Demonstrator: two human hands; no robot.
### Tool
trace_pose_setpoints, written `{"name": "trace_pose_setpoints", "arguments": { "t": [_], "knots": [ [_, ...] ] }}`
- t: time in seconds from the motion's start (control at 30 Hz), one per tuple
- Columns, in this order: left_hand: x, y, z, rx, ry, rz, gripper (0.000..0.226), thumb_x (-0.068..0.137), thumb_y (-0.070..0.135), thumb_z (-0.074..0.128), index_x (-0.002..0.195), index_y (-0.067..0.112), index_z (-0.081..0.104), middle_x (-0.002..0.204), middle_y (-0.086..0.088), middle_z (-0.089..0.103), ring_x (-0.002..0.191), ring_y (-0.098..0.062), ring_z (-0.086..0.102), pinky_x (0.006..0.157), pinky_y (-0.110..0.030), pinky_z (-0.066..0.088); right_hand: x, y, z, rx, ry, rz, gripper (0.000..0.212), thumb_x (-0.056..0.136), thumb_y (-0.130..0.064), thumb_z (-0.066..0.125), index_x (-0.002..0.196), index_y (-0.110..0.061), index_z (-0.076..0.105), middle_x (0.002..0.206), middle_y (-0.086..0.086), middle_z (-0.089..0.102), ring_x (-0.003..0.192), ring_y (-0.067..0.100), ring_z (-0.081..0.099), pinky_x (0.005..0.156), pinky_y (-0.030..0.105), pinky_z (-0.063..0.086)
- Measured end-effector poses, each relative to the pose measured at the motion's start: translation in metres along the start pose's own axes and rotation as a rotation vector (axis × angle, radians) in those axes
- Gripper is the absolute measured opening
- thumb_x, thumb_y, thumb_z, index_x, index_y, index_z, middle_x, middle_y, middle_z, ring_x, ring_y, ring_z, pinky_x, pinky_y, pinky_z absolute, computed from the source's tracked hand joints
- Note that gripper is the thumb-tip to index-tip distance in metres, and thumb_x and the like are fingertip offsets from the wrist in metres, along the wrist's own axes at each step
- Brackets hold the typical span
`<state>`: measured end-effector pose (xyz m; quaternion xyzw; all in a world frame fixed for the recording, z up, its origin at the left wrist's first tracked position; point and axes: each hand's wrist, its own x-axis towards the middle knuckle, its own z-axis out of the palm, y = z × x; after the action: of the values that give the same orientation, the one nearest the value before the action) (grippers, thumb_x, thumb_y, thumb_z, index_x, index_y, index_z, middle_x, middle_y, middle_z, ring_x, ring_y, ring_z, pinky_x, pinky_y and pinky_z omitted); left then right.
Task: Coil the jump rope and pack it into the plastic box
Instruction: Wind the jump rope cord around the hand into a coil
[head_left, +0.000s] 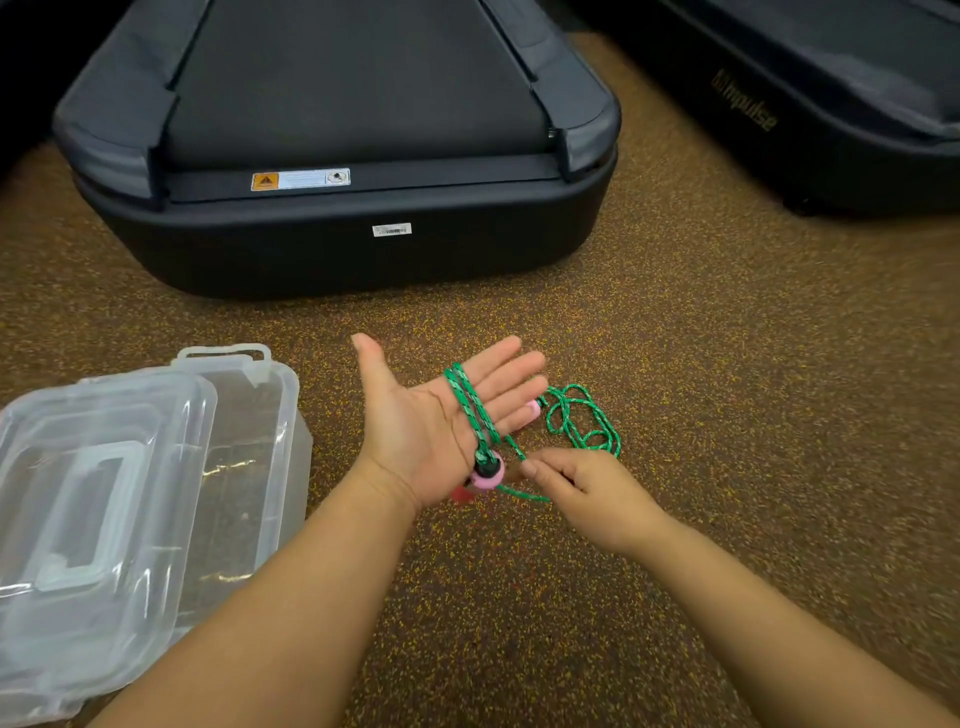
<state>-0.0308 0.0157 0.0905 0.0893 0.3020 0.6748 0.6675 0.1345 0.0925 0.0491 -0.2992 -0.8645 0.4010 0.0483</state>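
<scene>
The left hand (431, 415) is flat and wide, palm up, with the green braided jump rope (470, 405) looped twice across it (a pink handle end (488, 470) sits at the wrist). At four o'clock from it, the right hand (582, 488) pinches the rope. More rope lies tangled on the speckled brown floor (727, 364). The clear plastic box (249, 467) waits at nine o'clock, with its clear lid (93, 519) leaning on it.

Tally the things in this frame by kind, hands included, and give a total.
Hands: 2, left hand, right hand
Jump rope: 1
Plastic box: 1
Box lid: 1
Treadmills: 2, near treadmill, far treadmill
Total: 7
</scene>
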Motion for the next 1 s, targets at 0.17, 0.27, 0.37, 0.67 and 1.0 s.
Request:
{"name": "trace_pose_setpoints", "arguments": {
  "t": [0.17,0.27,0.37,0.67,1.0],
  "knots": [
    [0.002,0.005,-0.002,-0.061,0.069,0.049,0.123,0.064,0.094,0.01,0.134,0.001,0.049,0.133,-0.019,0.058,0.125,-0.031,0.054,0.109,-0.042,0.036,-0.009,-0.014,-0.016,-0.274,0.044,-0.088,0.041,0.091,-0.053,0.034,0.095,-0.027,0.064,0.082,-0.007,0.068,0.079,0.012,0.061,0.072,0.035,0.05],
    [0.003,0.005,-0.001,-0.068,0.108,0.059,0.121,0.066,0.092,0.012,0.136,0.001,0.047,0.134,-0.02,0.056,0.128,-0.032,0.05,0.109,-0.043,0.034,-0.01,-0.025,-0.019,-0.292,0.066,-0.215,0.031,0.093,-0.052,0.037,0.088,-0.03,0.058,0.066,-0.016,0.054,0.067,0.004,0.048,0.065,0.032,0.046],
    [0.004,0.005,0.001,-0.057,0.128,0.057,0.119,0.067,0.092,0.012,0.136,0.001,0.046,0.136,-0.02,0.055,0.129,-0.032,0.048,0.107,-0.043,0.033,-0.011,-0.032,-0.019,-0.292,0.088,-0.275,0.036,0.093,-0.052,0.037,0.082,-0.027,0.061,0.065,-0.011,0.055,0.064,0.008,0.048,0.062,0.036,0.048],
    [0.006,0.004,-0.001,0.185,0.148,-0.066,0.123,0.065,0.092,0.002,0.135,0.002,0.047,0.135,-0.018,0.056,0.128,-0.027,0.05,0.113,-0.04,0.028,-0.014,-0.055,-0.029,-0.325,0.151,-0.48,0.023,0.087,-0.039,0.05,0.069,-0.025,0.056,0.061,-0.016,0.037,0.059,0.008,0.044,0.053,0.032,0.043],
    [-0.007,0.002,0.008,0.628,-0.135,-0.393,0.135,0.06,0.089,-0.012,0.105,-0.011,0.066,0.094,-0.032,0.066,0.088,-0.037,0.066,0.089,-0.039,0.05,0.003,-0.056,-0.062,-0.143,0.312,-0.295,0.019,0.084,-0.051,0.057,0.081,-0.033,0.063,0.063,-0.006,0.06,0.059,0.008,0.052,0.055,0.033,0.045]
  ]
}}
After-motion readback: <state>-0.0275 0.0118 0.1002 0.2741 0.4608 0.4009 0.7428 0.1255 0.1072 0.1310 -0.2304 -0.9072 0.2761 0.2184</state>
